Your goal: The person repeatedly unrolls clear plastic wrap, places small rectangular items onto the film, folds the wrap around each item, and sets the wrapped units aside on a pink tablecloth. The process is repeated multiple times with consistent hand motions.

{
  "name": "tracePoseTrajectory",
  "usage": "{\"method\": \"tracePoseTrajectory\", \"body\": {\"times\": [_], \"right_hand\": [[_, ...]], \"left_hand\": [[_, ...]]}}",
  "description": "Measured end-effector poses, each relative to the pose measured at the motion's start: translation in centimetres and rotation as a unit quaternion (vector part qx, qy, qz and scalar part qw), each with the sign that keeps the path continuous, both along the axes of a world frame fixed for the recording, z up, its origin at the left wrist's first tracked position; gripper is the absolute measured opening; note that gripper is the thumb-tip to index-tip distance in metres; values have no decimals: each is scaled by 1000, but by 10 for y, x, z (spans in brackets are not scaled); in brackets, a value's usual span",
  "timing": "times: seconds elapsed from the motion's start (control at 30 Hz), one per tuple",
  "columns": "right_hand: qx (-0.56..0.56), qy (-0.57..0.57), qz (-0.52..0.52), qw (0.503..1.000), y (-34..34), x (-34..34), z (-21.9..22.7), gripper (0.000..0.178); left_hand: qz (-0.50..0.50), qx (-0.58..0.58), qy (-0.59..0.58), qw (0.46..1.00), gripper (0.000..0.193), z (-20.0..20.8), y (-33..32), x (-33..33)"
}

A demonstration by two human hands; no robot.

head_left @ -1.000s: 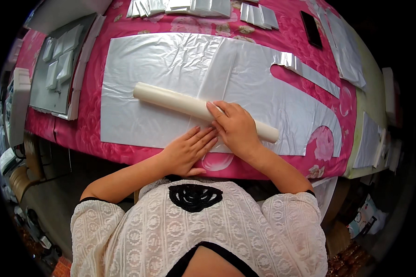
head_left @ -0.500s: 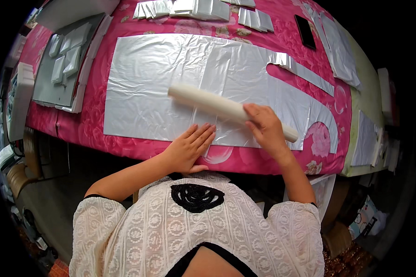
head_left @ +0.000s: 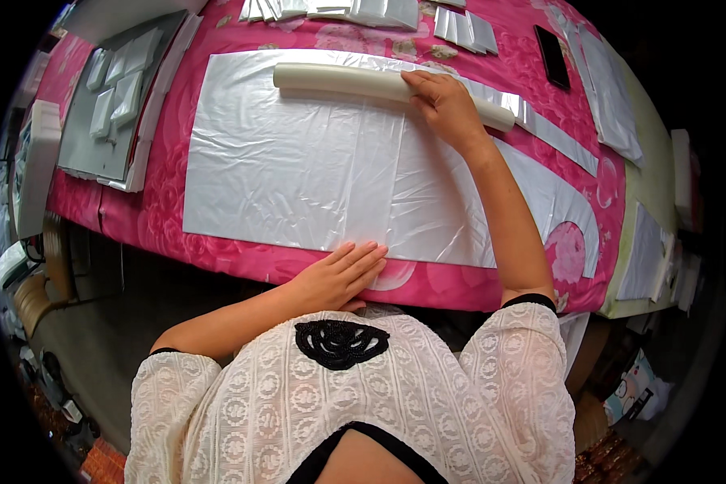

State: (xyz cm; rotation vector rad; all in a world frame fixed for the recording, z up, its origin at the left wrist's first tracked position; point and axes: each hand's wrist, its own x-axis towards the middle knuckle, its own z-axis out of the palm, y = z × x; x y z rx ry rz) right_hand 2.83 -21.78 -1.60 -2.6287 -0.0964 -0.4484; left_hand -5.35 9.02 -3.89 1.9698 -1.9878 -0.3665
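A silvery-white plastic bag (head_left: pixel 298 177) with cut-out handles at its right end lies flat on a pink flowered tablecloth (head_left: pixel 165 153). Across its far edge rests a long off-white roll (head_left: pixel 339 81), slightly slanted. My right hand (head_left: pixel 444 105) grips this roll right of its middle, fingers bent over the top; its underside is hidden. At the bag's near edge my left hand (head_left: pixel 345 273) lies flat with fingers stretched out, the tips by the plastic and the palm on the cloth.
Folded plastic packets (head_left: pixel 363 11) stand in rows at the back. To the left, more small packets lie on a grey board (head_left: pixel 81 157). A black phone (head_left: pixel 552 56) sits at the far right, near further flat plastic sheets (head_left: pixel 609 101).
My right hand has moved the roll away from me, from the bag's middle to its far edge. My left hand has slid slightly right and nearer to me.
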Motion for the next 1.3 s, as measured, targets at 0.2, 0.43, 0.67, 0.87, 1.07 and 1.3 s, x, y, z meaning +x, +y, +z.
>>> {"method": "tracePoseTrajectory", "body": {"times": [0.2,0.43,0.67,0.87,1.07,1.3], "right_hand": [[13,-79,18,997,28,-27,7,45],[36,55,192,979,84,-112,-2,50],[53,-7,115,992,93,-113,-18,39],[79,-23,94,992,95,-112,-20,32],[33,-17,89,995,85,-123,-20,30],[292,193,-87,933,80,-97,-1,14]], "left_hand": [[30,-145,39,988,40,-7,20,13],[28,-197,52,979,26,2,13,26],[42,-228,184,955,57,25,-3,57],[84,-90,14,992,68,4,-12,72],[111,-135,34,984,52,5,-23,72],[351,-108,339,866,41,25,-50,77]]}}
